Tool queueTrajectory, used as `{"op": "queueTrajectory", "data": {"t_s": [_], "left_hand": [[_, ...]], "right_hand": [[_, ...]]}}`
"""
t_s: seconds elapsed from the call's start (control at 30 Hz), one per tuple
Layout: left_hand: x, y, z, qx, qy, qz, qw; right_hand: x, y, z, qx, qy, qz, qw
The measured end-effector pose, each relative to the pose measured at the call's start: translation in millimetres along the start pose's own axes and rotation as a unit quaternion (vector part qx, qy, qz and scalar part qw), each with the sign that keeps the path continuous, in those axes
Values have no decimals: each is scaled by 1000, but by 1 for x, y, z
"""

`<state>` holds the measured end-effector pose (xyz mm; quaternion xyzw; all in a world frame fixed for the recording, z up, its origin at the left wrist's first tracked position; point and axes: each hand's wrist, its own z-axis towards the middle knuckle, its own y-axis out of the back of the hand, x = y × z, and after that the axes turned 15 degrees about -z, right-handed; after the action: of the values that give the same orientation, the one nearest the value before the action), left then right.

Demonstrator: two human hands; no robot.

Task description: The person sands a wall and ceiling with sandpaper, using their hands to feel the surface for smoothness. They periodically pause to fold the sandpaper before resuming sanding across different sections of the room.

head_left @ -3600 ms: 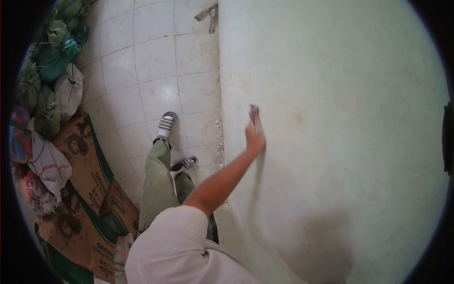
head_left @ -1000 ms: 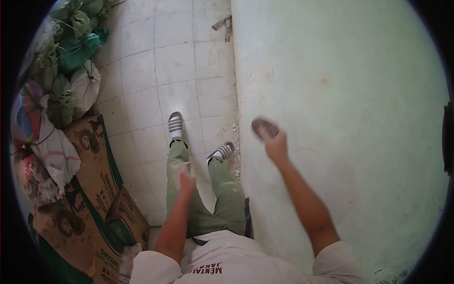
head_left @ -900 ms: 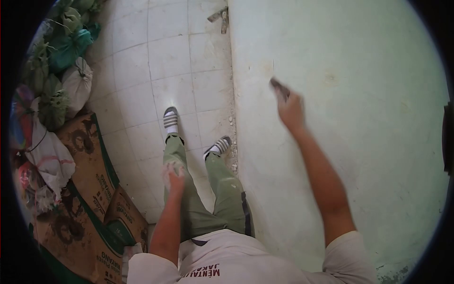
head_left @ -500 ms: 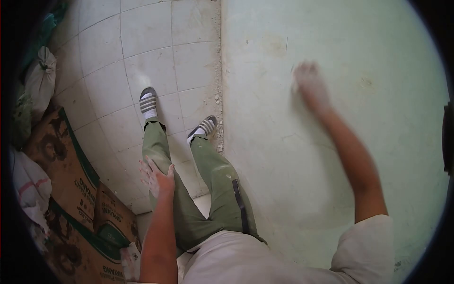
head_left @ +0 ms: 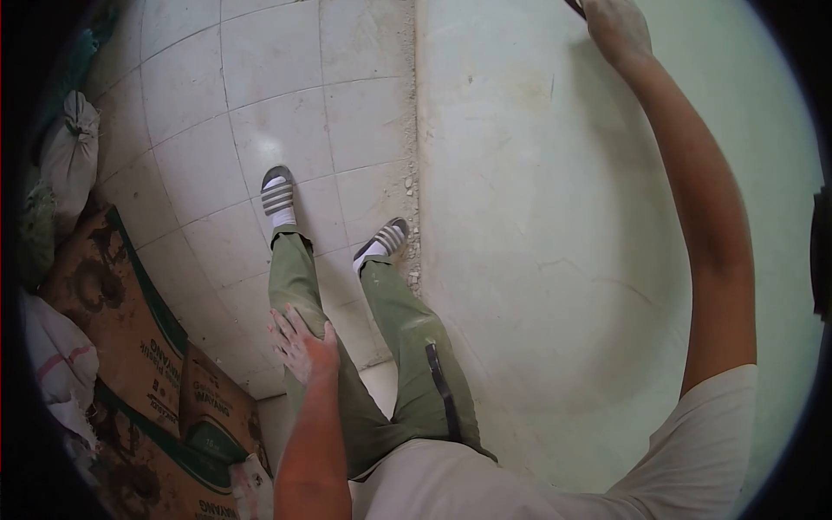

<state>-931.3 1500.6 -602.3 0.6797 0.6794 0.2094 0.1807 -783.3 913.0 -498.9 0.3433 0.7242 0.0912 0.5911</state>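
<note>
My left hand (head_left: 303, 347) rests with spread fingers on the knee of the green trousers (head_left: 299, 290); it has pale dust on it and holds nothing. At the top edge of the view, my right hand (head_left: 620, 28) is raised in front of the pale green wall (head_left: 529, 208). Its fingers are closed round a thin dark object (head_left: 575, 7), mostly cut off by the frame, so I cannot make out what it is. A shadow of the arm falls on the wall.
Brown cardboard boxes (head_left: 139, 329) lean at the lower left, beside white sacks (head_left: 71, 156). Crumbled debris (head_left: 412, 208) lines the joint between wall and tiled floor (head_left: 199, 147). My feet in striped sandals (head_left: 277, 198) stand on the tiles.
My right hand has moved up and to the right along the wall, to the top edge of the view. My left hand still lies on the knee; the view has shifted slightly.
</note>
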Motion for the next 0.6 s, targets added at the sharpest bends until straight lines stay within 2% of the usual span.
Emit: {"op": "queueTrajectory", "data": {"t_s": [0.07,0.17,0.27,0.33,0.37,0.43,0.47,0.5,0.53,0.6], "left_hand": [[3,-4,1,-5,-7,-2,1000],[3,-5,1,-9,-6,-3,1000],[-2,-4,1,-8,-3,1,1000],[-2,-6,0,-11,-3,5,1000],[0,-9,1,-14,-5,8,1000],[3,-11,3,-15,-3,10,1000],[2,-11,3,-13,-1,10,1000],[1,-10,3,-11,0,8,1000],[-1,-9,5,-6,2,12,1000],[-7,-7,5,3,10,21,1000]], "right_hand": [[16,-4,7,-107,7,30,994],[54,-19,6,-76,41,55,995],[96,-80,-17,-109,95,11,989],[136,-96,-68,64,91,-61,992],[162,-113,-107,50,120,-87,988],[224,-123,-200,135,184,-3,974],[251,-119,-249,156,232,-15,960],[276,-115,-291,225,272,45,934],[289,-106,-326,244,297,66,921],[295,-104,-339,257,328,73,906]]}}
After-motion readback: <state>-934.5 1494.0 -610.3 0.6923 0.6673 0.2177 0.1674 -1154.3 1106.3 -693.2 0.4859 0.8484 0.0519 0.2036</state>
